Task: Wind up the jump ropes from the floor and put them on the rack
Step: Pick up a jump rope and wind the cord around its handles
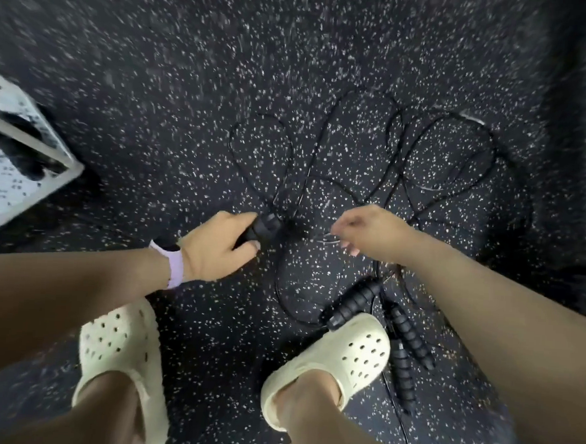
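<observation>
Head view: left hand (214,244) grips a rope handle (262,228); right hand (370,231) pinches the thin cord (328,239) at centre frame. Best to draw even loops, keeping the cord taut.

Speckled dark floor (190,78) with jump rope cords and handles.

Thin black cords (323,144) lie in tangled loops on it; three ribbed black handles (404,335) rest by a cream clog (341,358), another clog (119,345) stands to its left, and a white box (10,163) sits at the left edge.
</observation>
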A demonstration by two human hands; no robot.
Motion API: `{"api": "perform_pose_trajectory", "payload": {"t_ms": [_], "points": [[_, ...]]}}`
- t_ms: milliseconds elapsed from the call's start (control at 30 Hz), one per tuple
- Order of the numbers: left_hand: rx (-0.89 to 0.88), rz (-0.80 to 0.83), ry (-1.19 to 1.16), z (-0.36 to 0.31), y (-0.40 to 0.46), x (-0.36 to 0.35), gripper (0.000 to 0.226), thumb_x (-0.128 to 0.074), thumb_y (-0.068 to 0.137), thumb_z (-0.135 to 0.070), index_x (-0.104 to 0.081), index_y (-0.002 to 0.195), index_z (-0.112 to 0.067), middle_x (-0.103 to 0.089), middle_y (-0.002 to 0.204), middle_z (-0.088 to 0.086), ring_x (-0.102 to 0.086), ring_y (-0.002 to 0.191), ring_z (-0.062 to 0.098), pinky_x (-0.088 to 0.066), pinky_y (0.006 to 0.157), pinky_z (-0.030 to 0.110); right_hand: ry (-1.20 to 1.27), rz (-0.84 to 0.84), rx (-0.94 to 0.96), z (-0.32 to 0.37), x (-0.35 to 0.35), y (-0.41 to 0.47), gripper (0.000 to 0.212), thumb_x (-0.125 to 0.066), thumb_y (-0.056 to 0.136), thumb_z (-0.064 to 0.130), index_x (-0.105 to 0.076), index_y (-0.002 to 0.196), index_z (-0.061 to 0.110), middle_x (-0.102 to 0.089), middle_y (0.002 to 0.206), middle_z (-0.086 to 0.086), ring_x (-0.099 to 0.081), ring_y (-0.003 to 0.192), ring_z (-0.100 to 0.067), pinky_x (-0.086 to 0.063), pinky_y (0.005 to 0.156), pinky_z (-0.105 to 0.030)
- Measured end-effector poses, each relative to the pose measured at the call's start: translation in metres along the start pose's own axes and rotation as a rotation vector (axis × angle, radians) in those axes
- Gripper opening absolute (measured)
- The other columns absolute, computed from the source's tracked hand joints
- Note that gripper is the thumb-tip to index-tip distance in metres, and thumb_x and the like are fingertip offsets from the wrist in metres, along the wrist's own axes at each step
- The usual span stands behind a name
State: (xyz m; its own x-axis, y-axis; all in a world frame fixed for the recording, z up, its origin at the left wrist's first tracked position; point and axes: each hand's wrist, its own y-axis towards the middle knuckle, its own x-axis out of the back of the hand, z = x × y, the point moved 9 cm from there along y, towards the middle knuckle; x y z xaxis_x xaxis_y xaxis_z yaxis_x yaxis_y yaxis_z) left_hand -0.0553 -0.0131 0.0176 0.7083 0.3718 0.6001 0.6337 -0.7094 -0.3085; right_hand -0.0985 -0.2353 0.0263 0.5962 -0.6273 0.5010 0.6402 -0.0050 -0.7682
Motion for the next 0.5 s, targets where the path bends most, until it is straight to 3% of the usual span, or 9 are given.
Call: {"api": "perform_pose_trajectory", "payload": {"t_ms": [67, 167, 267, 367, 500], "points": [[-0.075, -0.059, -0.052, -0.044, -0.001, 0.042, 0.026, -0.044, 0.087, -0.043, -0.045, 0.086, -0.017, -0.056, 0.059, 0.004, -0.052, 0.052, 0.023, -0.043, 0.050, 0.045, 0.263, 0.093, -0.043, 0.027, 0.021, -0.020, 0.052, -0.038, 0.107, 0.058, -0.072, 0.109, 0.018, -0.078, 0.107, -0.004, -0.075, 0.097, -0.021, -0.059, 0.094, -0.040], [-0.181, -0.117, -0.068, -0.121, -0.010, 0.104, 0.023, -0.045, 0.088, -0.040, -0.046, 0.105, -0.025, -0.056, 0.062, 0.002, -0.053, 0.056, 0.024, -0.044, 0.053, 0.045, 0.654, 0.266, -0.075, 0.081, 0.042, -0.072, 0.076, -0.025, 0.105, 0.065, -0.065, 0.124, 0.003, -0.076, 0.116, -0.016, -0.072, 0.110, -0.030, -0.056, 0.094, -0.040], [-0.347, -0.113, 0.044, -0.209, -0.032, 0.156, 0.032, -0.048, 0.086, -0.035, -0.047, 0.117, -0.026, -0.057, 0.068, -0.002, -0.054, 0.060, 0.020, -0.045, 0.057, 0.041, 0.963, 0.236, -0.007, 0.128, 0.069, -0.123, 0.062, -0.033, 0.110, 0.051, -0.059, 0.131, -0.001, -0.074, 0.113, -0.020, -0.074, 0.099, -0.033, -0.056, 0.085, -0.041], [-0.404, -0.069, 0.193, -0.275, -0.061, 0.192, 0.033, -0.053, 0.085, -0.030, -0.047, 0.117, -0.025, -0.061, 0.075, -0.003, -0.057, 0.062, 0.018, -0.046, 0.055, 0.041, 1.192, 0.035, 0.140, 0.163, 0.111, -0.177, 0.028, -0.043, 0.110, 0.026, -0.065, 0.116, 0.009, -0.069, 0.109, -0.015, -0.067, 0.088, -0.023, -0.055, 0.081, -0.035], [-0.294, -0.114, 0.088, -0.326, -0.105, 0.240, 0.019, -0.058, 0.088, -0.017, -0.047, 0.103, -0.023, -0.066, 0.075, 0.005, -0.061, 0.059, 0.028, -0.049, 0.055, 0.046, 1.414, -0.113, 0.298, 0.193, 0.153, -0.262, 0.034, -0.038, 0.098, -0.005, -0.071, 0.108, -0.001, -0.072, 0.093, -0.012, -0.060, 0.075, -0.019, -0.056, 0.078, -0.030]]}}
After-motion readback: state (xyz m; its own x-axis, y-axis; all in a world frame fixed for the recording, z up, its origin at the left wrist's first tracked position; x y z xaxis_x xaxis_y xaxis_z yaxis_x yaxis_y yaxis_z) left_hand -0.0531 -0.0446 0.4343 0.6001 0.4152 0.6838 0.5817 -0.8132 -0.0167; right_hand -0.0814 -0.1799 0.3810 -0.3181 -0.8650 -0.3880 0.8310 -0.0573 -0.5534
